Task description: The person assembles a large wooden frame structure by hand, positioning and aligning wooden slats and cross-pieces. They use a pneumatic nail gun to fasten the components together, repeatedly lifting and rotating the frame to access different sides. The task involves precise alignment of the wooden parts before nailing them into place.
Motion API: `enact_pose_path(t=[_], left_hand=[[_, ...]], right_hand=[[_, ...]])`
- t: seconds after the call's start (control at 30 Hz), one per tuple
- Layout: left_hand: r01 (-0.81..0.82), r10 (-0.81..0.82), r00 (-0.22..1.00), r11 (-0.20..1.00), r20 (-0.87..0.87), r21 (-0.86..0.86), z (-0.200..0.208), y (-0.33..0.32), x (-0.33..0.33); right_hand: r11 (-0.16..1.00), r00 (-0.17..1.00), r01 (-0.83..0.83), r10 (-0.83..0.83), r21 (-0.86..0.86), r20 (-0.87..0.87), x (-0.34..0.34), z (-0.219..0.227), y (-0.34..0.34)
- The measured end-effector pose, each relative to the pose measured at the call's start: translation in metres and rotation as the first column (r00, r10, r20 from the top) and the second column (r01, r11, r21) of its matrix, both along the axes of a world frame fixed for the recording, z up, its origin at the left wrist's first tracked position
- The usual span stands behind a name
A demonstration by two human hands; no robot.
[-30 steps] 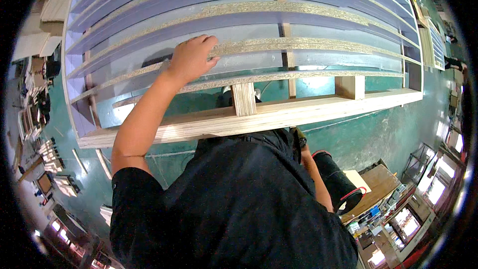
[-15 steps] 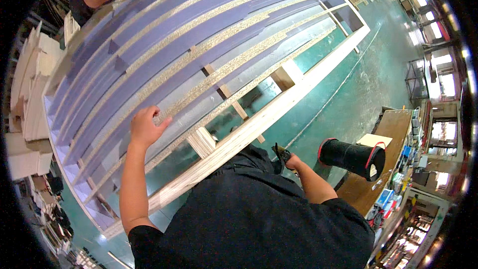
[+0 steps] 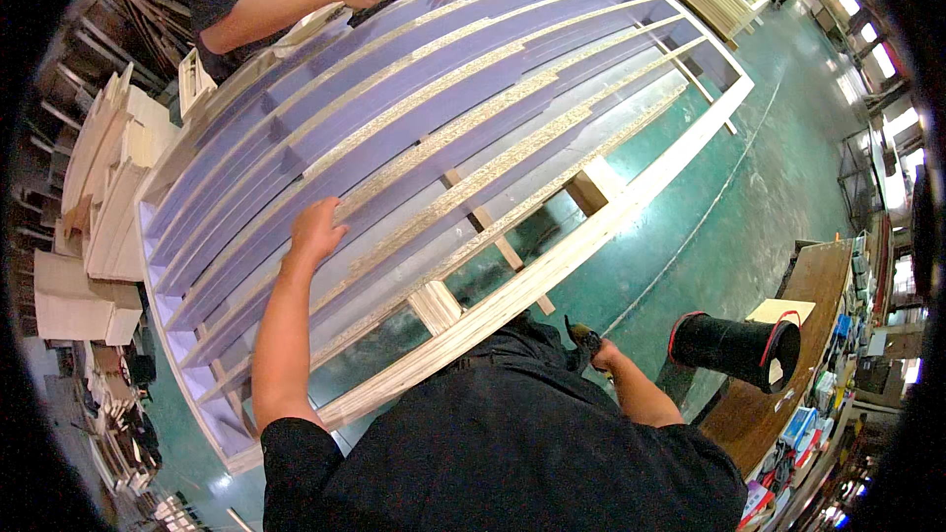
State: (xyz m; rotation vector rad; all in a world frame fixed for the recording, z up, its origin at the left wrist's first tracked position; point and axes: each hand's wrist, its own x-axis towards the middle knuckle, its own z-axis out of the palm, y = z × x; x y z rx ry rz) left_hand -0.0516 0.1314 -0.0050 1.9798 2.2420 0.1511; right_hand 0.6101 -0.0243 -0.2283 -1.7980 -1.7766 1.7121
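Lengthwise lower left to upper right, slatted frame (image 3: 473,187); left hand (image 3: 317,229) parted, right hand (image 3: 608,356) around tool (image 3: 585,338).

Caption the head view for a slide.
Left hand at a slatted frame, right hand holding a dark tool; co-worker opposite.

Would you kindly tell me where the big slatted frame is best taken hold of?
Probably by its pale near rail, coming from the near side: it is a long outer bar, and open gaps behind it should leave room to wrap around.
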Motion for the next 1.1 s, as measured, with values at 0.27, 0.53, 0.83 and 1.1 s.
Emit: enact_pose_path(t=[0.27, 0.53, 0.83, 1.1], left_hand=[[-0.005, 0.005, 0.998, 1.000, 0.056, -0.008, -0.008, -0.005, -0.001], [0.020, -0.026, 0.991, 0.999, 0.131, 0.045, 0.002, 0.007, 0.005], [0.160, -0.271, 0.888, 0.940, 0.372, 0.302, 0.034, -0.003, 0.087], [0.006, -0.095, 0.892, 0.980, 0.442, 0.200, 0.034, -0.032, 0.202]], right_hand=[[0.964, 0.991, 0.004, 0.032, -0.266, 0.133, -0.024, 0.072, 0.013], [0.972, 0.919, 0.170, -0.096, -0.164, 0.381, 0.011, 0.018, -0.028], [0.945, 0.834, 0.317, -0.235, -0.085, 0.499, 0.075, -0.025, -0.068], [0.951, 0.928, 0.278, -0.303, 0.140, 0.217, 0.198, -0.138, -0.136]])
